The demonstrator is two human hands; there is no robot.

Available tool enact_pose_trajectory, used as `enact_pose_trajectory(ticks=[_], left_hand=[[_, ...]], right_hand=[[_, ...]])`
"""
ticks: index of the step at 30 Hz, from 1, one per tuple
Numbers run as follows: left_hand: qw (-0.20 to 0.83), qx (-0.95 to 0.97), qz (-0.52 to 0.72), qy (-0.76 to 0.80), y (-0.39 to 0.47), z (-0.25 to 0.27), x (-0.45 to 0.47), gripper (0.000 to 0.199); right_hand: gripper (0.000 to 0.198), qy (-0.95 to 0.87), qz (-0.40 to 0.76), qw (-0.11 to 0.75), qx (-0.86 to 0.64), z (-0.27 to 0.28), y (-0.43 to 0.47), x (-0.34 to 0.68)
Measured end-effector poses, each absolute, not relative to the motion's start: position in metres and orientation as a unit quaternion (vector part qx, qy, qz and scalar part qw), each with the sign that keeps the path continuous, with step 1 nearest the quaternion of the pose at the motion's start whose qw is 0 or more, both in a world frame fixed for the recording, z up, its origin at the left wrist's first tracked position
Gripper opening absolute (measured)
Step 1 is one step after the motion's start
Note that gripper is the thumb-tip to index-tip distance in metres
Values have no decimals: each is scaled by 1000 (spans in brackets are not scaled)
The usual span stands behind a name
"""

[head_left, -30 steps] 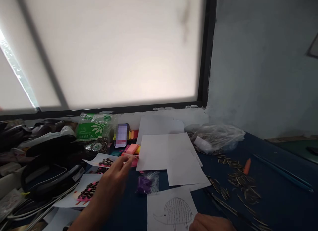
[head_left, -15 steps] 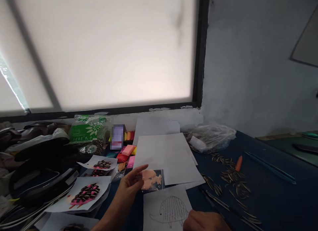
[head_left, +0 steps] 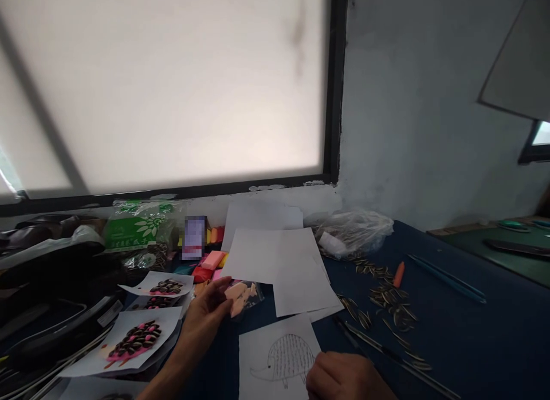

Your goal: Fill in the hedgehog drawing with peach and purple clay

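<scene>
A small clear bag of peach-coloured clay pieces (head_left: 241, 297) is pinched by its left side in my left hand (head_left: 208, 308), thumb and fingers closed on it. Below it lies a paper with a pencil drawing of a hedgehog (head_left: 292, 357), its body filled with short strokes. My right hand (head_left: 346, 377) rests closed over the right edge of that paper; what its fingers hold, if anything, is hidden. Just right of it lie a pen (head_left: 387, 353) and a dark, thin tool (head_left: 347, 333). Blank white sheets (head_left: 275, 251) lie beyond both hands.
Printed pictures of seed hedgehogs (head_left: 137, 340) are stacked at left, beside a black bag with cables (head_left: 55, 308). Coloured clay packs (head_left: 210, 262) and a green seed bag (head_left: 137, 225) stand behind. Sunflower seeds (head_left: 389, 300), an orange stick (head_left: 399, 274) and blue tweezers (head_left: 447, 278) lie right.
My left hand has drawn the clay bag left, off the edge of the blank sheets, and the bag has tilted. The whole view has shifted slightly right. My right hand stays by the drawing.
</scene>
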State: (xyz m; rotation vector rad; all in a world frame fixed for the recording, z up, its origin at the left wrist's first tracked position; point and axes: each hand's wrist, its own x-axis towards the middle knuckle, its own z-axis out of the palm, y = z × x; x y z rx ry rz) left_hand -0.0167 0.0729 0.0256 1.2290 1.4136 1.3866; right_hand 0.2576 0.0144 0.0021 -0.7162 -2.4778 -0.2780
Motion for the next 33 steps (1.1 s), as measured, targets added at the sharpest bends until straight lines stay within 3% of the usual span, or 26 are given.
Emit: enact_pose_trajectory(ticks=[4,8,10,14,16,19,22,26,29,33], left_hand=[[458,484,518,537,60,37,-9,56],[551,462,488,495,45,32,6,51],[563,454,484,493,40,25,11,49],[572,446,482,492,37,18,15,50],[579,446,472,493,35,20,14,49],[601,460,452,473,30,26,16,45],[620,480,441,437,25,29,21,44],[614,500,442,423,19,28,31,43],[607,507,441,424,15,28,36,45],[620,507,442,404,11,28,41,50]], right_hand=[[15,-902,-102,297,-295,1,18,259],[46,-934,-105,211,-269,-4,24,264],[50,-935,-120,211,-258,-15,27,263],[49,-887,-166,336,-270,-42,29,252],[50,-883,-138,359,-270,-41,27,249],[42,-897,-15,326,-297,-12,19,254],[28,-822,204,336,-413,29,12,261],[42,-711,473,321,-410,53,9,260],[43,-652,568,315,-392,48,9,254],[40,-604,600,336,-403,41,6,251]])
